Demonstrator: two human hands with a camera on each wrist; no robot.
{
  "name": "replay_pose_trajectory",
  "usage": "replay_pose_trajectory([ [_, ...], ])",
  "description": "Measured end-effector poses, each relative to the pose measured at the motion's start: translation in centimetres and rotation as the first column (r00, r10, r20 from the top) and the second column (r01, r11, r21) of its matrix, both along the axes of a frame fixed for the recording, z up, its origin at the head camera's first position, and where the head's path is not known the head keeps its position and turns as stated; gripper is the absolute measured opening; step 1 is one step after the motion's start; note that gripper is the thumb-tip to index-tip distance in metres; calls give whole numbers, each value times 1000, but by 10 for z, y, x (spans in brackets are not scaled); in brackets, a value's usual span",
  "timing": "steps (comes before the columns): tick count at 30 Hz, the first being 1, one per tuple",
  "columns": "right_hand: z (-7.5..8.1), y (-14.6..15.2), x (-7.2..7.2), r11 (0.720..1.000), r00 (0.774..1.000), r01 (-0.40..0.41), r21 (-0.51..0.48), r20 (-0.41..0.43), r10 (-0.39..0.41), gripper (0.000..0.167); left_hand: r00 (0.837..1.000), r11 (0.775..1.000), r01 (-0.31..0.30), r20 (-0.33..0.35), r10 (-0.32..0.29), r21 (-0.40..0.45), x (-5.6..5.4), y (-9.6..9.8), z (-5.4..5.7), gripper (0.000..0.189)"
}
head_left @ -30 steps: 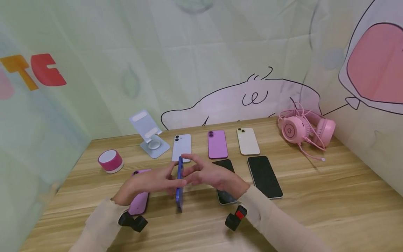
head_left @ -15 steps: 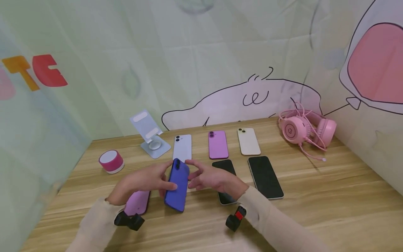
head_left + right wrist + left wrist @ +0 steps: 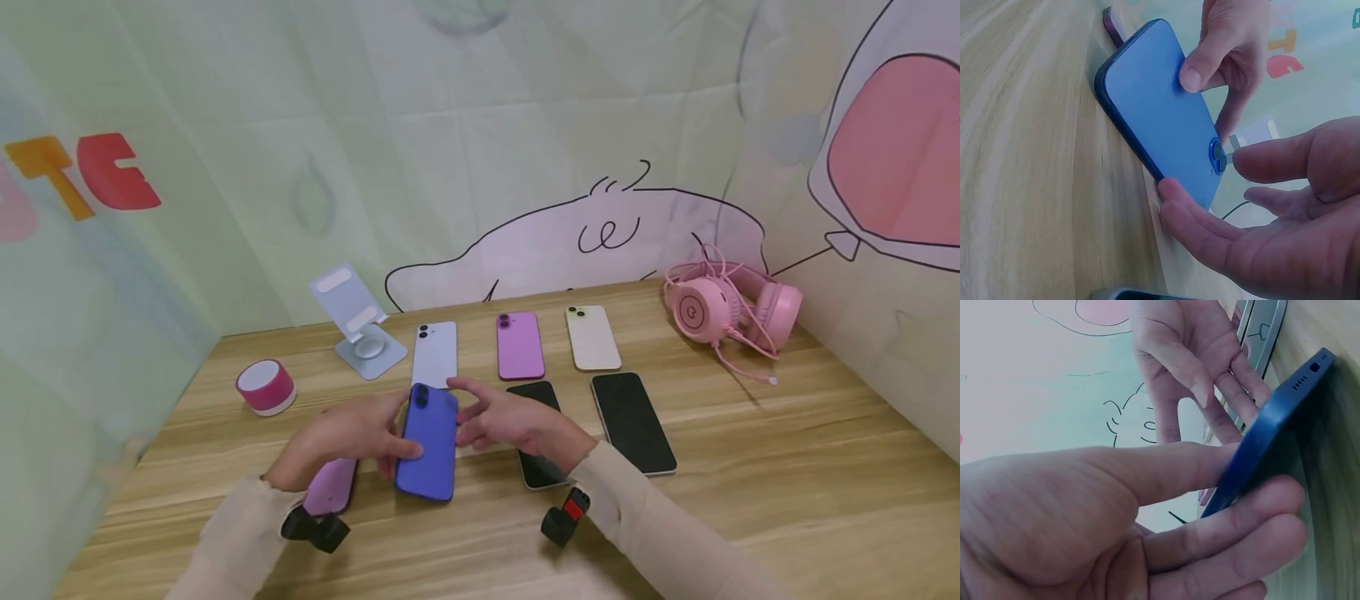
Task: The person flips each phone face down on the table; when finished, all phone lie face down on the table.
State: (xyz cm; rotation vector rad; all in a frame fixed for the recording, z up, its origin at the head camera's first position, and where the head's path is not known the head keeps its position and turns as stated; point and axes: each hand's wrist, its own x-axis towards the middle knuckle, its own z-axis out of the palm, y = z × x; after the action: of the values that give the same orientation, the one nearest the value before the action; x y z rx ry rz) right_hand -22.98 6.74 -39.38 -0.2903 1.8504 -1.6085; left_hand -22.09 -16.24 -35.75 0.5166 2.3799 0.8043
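Observation:
A blue smartphone (image 3: 427, 443) is held tilted over the table, its back with the camera lenses facing up. My left hand (image 3: 358, 429) grips its left edge, thumb on the back and fingers underneath, as the left wrist view shows. Its charging port edge (image 3: 1314, 367) points toward the near side. My right hand (image 3: 510, 417) is spread at the phone's right edge. In the right wrist view two fingertips (image 3: 1171, 190) of that hand meet the edge, while its thumb is near the camera lenses (image 3: 1217, 155).
A purple phone (image 3: 330, 486) lies partly under the left wrist. Two dark-screened phones (image 3: 633, 421) are at right. White (image 3: 435, 350), pink-purple (image 3: 519, 343) and cream phones (image 3: 592, 337) line the back, near a folding stand (image 3: 369, 346), a pink round speaker-like object (image 3: 267, 387) and pink headphones (image 3: 731, 308).
The blue phone has turned from edge-on to showing its back, held by the left hand. The right hand has shifted slightly right and down, its fingers still at the phone's edge.

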Motion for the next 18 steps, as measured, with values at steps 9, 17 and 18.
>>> replay_pose_trajectory([
  [9, -1, 1, -1, 1000, 1000, -3, 6, -10, 3, 74, 990, 996, -58, 133, 49, 67, 2, 3, -6, 69],
  [17, 0, 1, -1, 1000, 1000, -1, 5, -4, 1, 72, 984, 995, -98, 149, 97, 4, 3, 4, -13, 68],
  [18, 0, 1, -1, 1000, 1000, -3, 4, -5, 3, 72, 984, 995, -102, 148, 102, -6, 3, 4, -13, 67],
])
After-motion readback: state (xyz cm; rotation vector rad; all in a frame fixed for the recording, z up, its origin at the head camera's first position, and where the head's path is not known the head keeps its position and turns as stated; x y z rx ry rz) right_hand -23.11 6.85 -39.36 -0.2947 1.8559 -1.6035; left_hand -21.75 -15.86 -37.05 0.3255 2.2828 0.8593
